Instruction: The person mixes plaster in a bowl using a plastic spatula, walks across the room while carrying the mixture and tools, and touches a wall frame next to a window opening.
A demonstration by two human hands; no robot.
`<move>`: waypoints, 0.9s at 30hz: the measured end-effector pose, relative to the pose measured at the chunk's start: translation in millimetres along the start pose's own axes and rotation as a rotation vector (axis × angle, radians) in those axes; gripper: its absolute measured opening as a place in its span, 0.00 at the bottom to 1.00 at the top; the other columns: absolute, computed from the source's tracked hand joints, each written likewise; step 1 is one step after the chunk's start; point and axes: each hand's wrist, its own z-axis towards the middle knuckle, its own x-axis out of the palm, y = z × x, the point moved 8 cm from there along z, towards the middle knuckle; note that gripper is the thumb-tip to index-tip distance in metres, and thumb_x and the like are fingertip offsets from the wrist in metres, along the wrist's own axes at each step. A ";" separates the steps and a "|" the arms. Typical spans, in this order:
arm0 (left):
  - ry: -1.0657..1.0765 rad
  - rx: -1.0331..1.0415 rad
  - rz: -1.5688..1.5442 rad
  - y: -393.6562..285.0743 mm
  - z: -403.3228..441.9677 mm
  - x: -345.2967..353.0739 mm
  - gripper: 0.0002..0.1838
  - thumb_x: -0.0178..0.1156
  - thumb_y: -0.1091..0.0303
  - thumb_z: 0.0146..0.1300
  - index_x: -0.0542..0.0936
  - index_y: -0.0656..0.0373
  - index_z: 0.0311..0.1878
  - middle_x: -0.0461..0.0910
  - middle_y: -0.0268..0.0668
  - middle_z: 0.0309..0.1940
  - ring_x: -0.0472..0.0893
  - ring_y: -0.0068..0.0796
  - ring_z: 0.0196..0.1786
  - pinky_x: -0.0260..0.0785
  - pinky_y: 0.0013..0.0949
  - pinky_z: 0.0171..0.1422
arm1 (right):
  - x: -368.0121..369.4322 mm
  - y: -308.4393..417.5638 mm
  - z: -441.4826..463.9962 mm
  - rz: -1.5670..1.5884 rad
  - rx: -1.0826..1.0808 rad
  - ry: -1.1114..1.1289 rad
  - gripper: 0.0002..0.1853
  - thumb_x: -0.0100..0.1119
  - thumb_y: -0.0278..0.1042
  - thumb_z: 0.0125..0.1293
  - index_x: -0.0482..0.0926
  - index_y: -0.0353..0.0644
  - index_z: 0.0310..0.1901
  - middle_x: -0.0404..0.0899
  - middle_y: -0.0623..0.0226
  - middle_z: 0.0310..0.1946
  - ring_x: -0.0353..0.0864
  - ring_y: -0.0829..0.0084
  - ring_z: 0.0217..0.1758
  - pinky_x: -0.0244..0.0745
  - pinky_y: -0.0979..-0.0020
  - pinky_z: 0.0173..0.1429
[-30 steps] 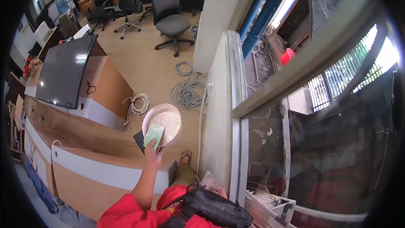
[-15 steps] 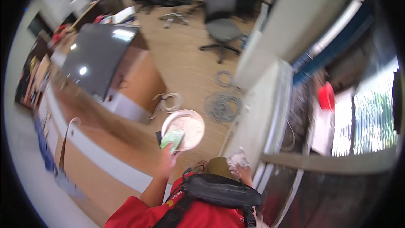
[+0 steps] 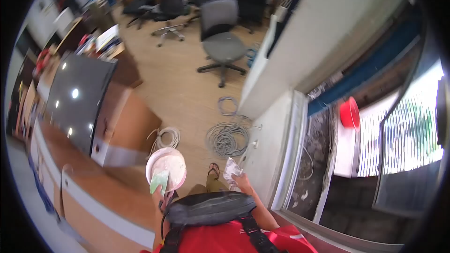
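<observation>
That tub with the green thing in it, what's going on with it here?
The person's left hand holds the round tub, which contains pale, paste-like material, with a flat green scraper-like piece at its near side. The right hand grips a crumpled whitish cloth or paper; I can't tell which. Coiled gray cable lies ahead on the floor.
</observation>
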 end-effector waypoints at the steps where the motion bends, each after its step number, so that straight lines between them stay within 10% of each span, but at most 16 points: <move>1: 0.027 0.005 -0.004 -6.1 2.5 21.1 0.27 0.58 0.65 0.72 0.69 0.57 0.72 0.78 0.47 0.62 0.82 0.51 0.60 0.82 0.60 0.59 | -1.6 -8.8 28.5 0.022 -0.018 0.000 0.24 0.67 0.37 0.69 0.78 0.24 0.56 0.87 0.59 0.43 0.89 0.66 0.42 0.85 0.64 0.40; 8: 0.082 -0.047 0.193 -24.7 39.3 145.4 0.30 0.61 0.64 0.71 0.66 0.60 0.73 0.77 0.48 0.64 0.80 0.51 0.63 0.79 0.59 0.64 | -55.9 -52.5 105.5 -0.121 0.021 -0.238 0.19 0.65 0.32 0.69 0.79 0.23 0.53 0.86 0.58 0.40 0.89 0.64 0.35 0.85 0.64 0.34; 13: 0.379 -0.113 0.422 -28.0 57.2 255.8 0.29 0.58 0.67 0.72 0.66 0.60 0.74 0.77 0.46 0.64 0.81 0.48 0.63 0.79 0.56 0.65 | -55.6 -22.1 44.9 0.338 0.062 -0.307 0.16 0.65 0.32 0.69 0.81 0.29 0.52 0.86 0.60 0.38 0.87 0.67 0.32 0.82 0.66 0.32; 27: 1.007 -0.280 1.032 117.4 54.3 538.9 0.24 0.65 0.71 0.67 0.76 0.62 0.66 0.85 0.40 0.55 0.87 0.33 0.51 0.83 0.39 0.54 | 2.8 -11.1 -67.6 0.663 -0.051 -0.820 0.12 0.60 0.32 0.71 0.86 0.33 0.49 0.88 0.66 0.36 0.84 0.75 0.31 0.78 0.69 0.36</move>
